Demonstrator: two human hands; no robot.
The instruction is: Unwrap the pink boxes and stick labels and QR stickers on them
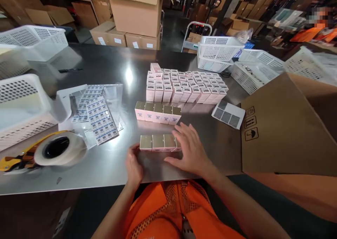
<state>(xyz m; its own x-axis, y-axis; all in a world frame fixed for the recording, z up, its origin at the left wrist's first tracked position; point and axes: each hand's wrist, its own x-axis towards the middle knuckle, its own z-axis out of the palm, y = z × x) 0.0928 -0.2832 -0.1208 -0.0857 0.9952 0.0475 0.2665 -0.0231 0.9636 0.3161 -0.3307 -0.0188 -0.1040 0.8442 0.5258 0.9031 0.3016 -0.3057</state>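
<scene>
Steel table point(110, 168) edge near; both hands point(191, 153) flank box row point(158, 142) (open-palmed).

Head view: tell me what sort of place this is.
Probably a warehouse packing station. Stacked cartons fill the background, white baskets ring a steel table, and small boxes stand in rows beside label sheets and a tape dispenser. Both hands square up a short row.

A tape dispenser point(39, 153) lies at the near left of the steel table point(110, 66), beside label sheets point(98, 117) on clear bags. White perforated baskets point(31, 38) stand at both table ends. A brown carton flap point(281, 130) overhangs the right edge; cardboard boxes point(134, 14) stack behind.
</scene>
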